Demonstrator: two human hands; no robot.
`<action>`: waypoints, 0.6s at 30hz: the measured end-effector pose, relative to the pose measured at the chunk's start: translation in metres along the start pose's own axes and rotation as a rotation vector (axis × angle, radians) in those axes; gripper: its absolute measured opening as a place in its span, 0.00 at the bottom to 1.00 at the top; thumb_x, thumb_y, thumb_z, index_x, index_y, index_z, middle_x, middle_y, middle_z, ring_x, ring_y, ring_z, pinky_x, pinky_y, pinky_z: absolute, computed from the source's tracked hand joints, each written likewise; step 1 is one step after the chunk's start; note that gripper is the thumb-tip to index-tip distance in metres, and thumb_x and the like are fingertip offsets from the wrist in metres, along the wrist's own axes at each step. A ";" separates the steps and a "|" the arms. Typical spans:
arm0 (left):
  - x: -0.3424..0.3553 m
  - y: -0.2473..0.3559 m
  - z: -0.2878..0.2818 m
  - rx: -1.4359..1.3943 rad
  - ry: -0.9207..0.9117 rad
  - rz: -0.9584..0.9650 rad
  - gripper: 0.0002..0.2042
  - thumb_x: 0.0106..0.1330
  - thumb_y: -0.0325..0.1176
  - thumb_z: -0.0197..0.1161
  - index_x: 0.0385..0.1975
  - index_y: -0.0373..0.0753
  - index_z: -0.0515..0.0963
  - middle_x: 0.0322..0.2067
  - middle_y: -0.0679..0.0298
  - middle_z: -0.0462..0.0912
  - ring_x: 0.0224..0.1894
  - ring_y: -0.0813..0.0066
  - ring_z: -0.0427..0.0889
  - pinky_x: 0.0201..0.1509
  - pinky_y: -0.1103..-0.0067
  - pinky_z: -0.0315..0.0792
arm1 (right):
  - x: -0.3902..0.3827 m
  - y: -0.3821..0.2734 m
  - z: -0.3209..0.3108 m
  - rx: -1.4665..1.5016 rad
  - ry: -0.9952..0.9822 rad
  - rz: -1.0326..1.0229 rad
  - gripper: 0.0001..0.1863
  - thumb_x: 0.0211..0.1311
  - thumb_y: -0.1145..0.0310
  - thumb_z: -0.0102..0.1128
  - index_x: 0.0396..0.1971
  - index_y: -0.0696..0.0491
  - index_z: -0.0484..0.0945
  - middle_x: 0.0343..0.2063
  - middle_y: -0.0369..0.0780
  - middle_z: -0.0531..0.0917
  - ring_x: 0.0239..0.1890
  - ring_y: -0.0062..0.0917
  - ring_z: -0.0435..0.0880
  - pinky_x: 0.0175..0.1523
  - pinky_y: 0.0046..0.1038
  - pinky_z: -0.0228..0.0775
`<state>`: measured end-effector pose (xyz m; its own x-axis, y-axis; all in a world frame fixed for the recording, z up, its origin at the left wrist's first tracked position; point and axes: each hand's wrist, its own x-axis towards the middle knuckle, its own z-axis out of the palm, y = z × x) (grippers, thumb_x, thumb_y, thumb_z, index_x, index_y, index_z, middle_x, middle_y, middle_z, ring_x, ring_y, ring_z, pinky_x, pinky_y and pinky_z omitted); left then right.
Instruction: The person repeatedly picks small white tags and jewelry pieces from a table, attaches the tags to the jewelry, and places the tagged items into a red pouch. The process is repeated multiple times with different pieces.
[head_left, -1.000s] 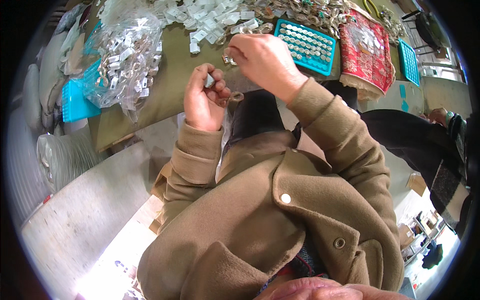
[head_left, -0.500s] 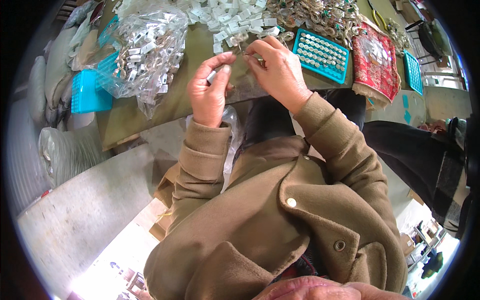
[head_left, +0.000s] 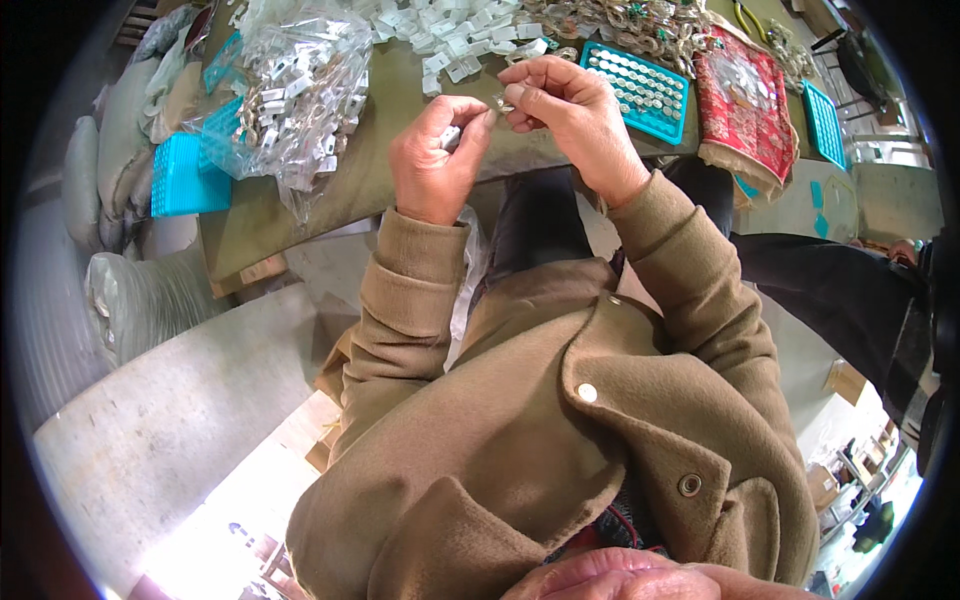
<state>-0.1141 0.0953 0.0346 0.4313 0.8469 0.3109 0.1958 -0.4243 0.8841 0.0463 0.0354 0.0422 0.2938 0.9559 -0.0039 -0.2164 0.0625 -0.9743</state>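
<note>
My left hand (head_left: 436, 160) is closed around a small white piece (head_left: 450, 137) that shows between thumb and forefinger. My right hand (head_left: 572, 123) pinches a small shiny piece (head_left: 502, 104) right by the left thumb tip; its detail is too small to make out. Both hands are raised at the near edge of the olive work table (head_left: 270, 220). Just beyond them lie a pile of small white tags or blocks (head_left: 460, 40) and a turquoise tray (head_left: 655, 120) with rows of round silvery pieces.
Left: a plastic bag of tagged jewellery (head_left: 290, 100), stacked turquoise trays (head_left: 185, 175). Right: tangled chains (head_left: 640, 30), red patterned cloth (head_left: 740, 140), yellow-handled pliers (head_left: 750, 22), another turquoise tray (head_left: 822, 125). Another person's dark-clad leg (head_left: 820, 290) is at the right.
My left hand has moved up and to the right over the last second. My right hand's fingers now meet the left thumb tip at the small shiny piece.
</note>
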 end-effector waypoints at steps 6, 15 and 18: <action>-0.007 0.020 0.017 -0.086 0.015 -0.061 0.03 0.62 0.25 0.66 0.34 0.35 0.81 0.24 0.69 0.81 0.24 0.90 0.73 0.26 0.86 0.68 | -0.010 -0.012 -0.001 0.253 0.086 0.037 0.10 0.64 0.70 0.64 0.40 0.60 0.80 0.28 0.34 0.82 0.28 0.15 0.80 0.36 0.18 0.76; -0.017 0.031 0.047 -0.625 0.035 -0.391 0.04 0.63 0.24 0.65 0.36 0.35 0.78 0.24 0.73 0.77 0.22 0.89 0.72 0.25 0.88 0.67 | -0.032 -0.007 -0.021 0.276 0.037 0.122 0.05 0.65 0.71 0.64 0.37 0.54 0.78 0.27 0.29 0.78 0.26 0.10 0.73 0.30 0.14 0.65; -0.019 0.037 0.054 -0.589 0.032 -0.322 0.03 0.65 0.26 0.64 0.36 0.38 0.79 0.23 0.74 0.77 0.21 0.91 0.69 0.22 0.90 0.61 | -0.032 -0.004 -0.027 0.388 0.010 0.119 0.04 0.64 0.73 0.63 0.37 0.54 0.78 0.27 0.29 0.79 0.26 0.11 0.73 0.31 0.14 0.66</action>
<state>-0.0671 0.0461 0.0424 0.4035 0.9150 0.0022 -0.2074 0.0891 0.9742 0.0631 -0.0036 0.0401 0.2539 0.9603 -0.1154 -0.5839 0.0570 -0.8098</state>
